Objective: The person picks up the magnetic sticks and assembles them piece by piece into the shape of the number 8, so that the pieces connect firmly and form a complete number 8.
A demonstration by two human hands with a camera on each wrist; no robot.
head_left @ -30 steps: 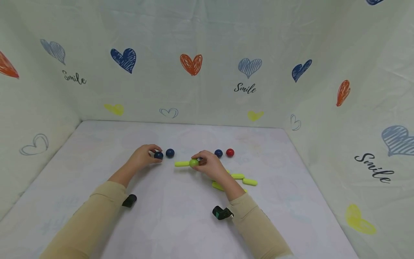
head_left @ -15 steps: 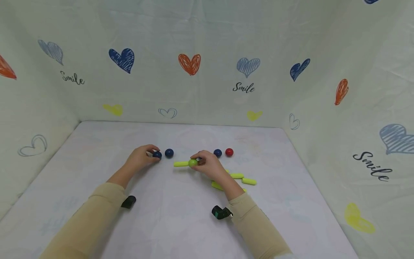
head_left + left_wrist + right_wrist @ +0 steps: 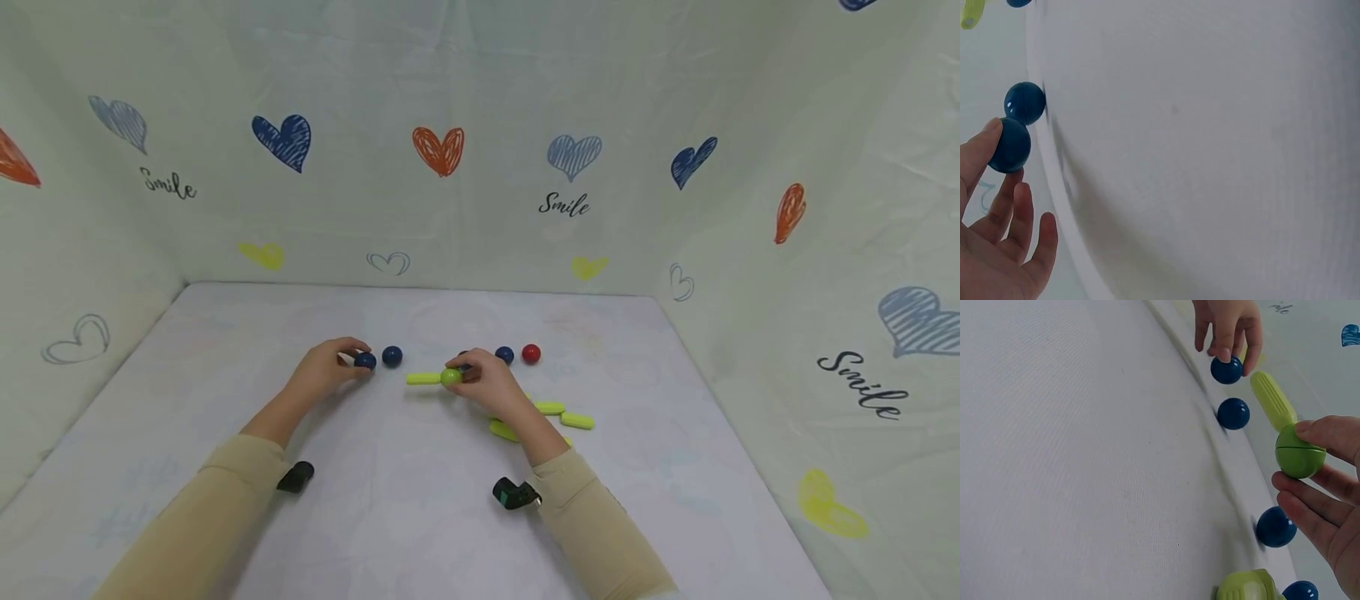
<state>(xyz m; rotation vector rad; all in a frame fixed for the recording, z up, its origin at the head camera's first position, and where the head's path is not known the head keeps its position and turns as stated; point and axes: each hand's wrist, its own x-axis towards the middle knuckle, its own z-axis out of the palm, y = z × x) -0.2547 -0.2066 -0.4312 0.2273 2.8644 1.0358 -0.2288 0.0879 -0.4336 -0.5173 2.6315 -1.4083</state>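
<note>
My left hand (image 3: 322,371) pinches a blue ball (image 3: 1011,147) between thumb and fingers, its other fingers spread in the left wrist view. Just right of it a second blue ball (image 3: 392,357) sits on the table. My right hand (image 3: 493,385) pinches a green ball (image 3: 1299,453) that has a seam round it. From this ball a yellow-green rod (image 3: 1272,400) sticks out to the left, joined or touching end-on. Another blue ball (image 3: 1276,526) lies close by my right hand, which mostly hides it in the head view.
Behind my right hand stand a blue ball (image 3: 505,356) and a red ball (image 3: 532,354). Several yellow-green rods, among them one rod (image 3: 577,421) at the right, lie by my right forearm, which partly covers them. A printed cloth (image 3: 480,217) hangs behind the white table (image 3: 405,517).
My right hand has shifted very slightly right with the green ball and rod, and a bit of the blue ball behind it now shows. My left hand keeps its pinch, nearly still.
</note>
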